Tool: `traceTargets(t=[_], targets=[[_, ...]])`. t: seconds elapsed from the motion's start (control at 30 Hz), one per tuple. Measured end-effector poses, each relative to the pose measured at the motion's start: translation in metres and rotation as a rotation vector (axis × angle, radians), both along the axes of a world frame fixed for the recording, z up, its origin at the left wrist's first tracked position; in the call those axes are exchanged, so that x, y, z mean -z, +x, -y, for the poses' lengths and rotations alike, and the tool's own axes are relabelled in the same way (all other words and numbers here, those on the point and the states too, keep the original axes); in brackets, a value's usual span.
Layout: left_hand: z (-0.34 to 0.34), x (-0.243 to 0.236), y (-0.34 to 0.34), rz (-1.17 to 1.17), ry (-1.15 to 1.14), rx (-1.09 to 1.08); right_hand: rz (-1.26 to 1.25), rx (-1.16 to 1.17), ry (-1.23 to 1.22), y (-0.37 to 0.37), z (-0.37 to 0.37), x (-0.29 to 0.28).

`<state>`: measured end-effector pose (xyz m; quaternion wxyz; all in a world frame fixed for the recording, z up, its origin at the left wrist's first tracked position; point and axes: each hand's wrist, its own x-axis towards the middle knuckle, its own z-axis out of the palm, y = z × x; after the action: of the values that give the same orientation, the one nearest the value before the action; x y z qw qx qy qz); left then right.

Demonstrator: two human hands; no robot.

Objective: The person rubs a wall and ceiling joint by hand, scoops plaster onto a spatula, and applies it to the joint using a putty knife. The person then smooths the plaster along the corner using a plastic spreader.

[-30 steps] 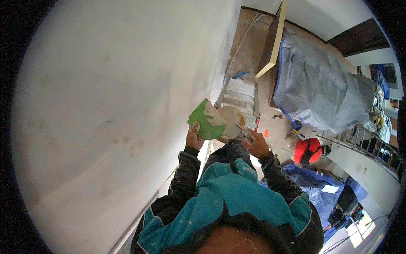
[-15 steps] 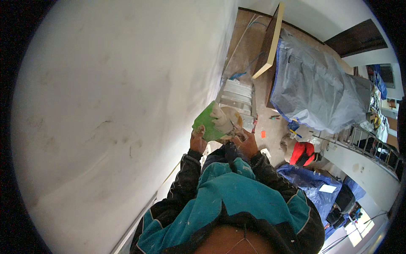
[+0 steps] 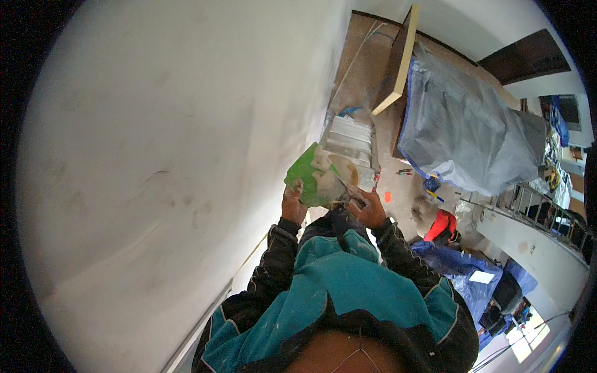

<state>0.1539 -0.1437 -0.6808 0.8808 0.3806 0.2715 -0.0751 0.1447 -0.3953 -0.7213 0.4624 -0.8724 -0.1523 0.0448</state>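
Note:
My left hand [image 3: 293, 202] grips a green board [image 3: 300, 181] with pale, wet-looking compound spread over its right part. My right hand [image 3: 369, 208] holds a metal-bladed tool [image 3: 344, 188], probably a putty knife, against the board's right side. A round, cream container [image 3: 346, 168] with a brownish rim lies behind the board, partly hidden by it. The scuffed white wall [image 3: 155, 155] stands close on my left. Below the board is a light metal ladder or step [image 3: 345, 140].
A brown panel [image 3: 397, 62] with pale edge stands beside grey sheeting [image 3: 466, 124]. At right are a metal railing [image 3: 541, 211], a figure in red and black [image 3: 440, 225], apparently a person bending, and blue tarps [image 3: 454, 264]. Small tools [image 3: 404, 172] lie on the floor [image 3: 385, 152].
Since a second ago both hands have shifted slightly, the left rightward and the right leftward, with the compound on the board changing shape. The red-clad figure has moved slightly.

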Motion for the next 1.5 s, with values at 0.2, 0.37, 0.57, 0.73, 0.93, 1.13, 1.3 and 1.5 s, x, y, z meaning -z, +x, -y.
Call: traceTargets(t=[0.2,0.37,0.57,0.73,0.93,1.13,1.3,1.5], targets=[[-0.021,0.076,-0.025,-0.044,-0.007,0.035,-0.796,-0.044,0.423,-0.004,0.014,0.02],[-0.025,0.119,-0.046,-0.197,-0.06,-0.015,-0.175,0.076,0.002,-0.048,0.028,0.07],[-0.03,0.107,-0.046,-0.141,-0.043,-0.019,-0.827,-0.032,0.318,-0.01,0.026,0.041],[-0.016,0.012,0.009,-0.047,0.085,0.065,-0.922,-0.017,0.834,0.047,0.008,-0.017],[-0.022,-0.033,0.03,0.157,-0.029,-0.081,-0.881,-0.156,1.074,0.114,-0.035,-0.168],[0.011,-0.044,0.048,0.268,0.203,-0.035,-0.401,-0.328,1.096,0.208,-0.06,-0.267],[0.016,-0.098,0.066,0.066,-0.125,-0.131,0.058,-0.367,1.163,0.345,-0.122,-0.414],[-0.018,-0.05,0.065,-0.018,-0.28,-0.131,0.508,-0.244,0.988,0.531,-0.207,-0.534]])
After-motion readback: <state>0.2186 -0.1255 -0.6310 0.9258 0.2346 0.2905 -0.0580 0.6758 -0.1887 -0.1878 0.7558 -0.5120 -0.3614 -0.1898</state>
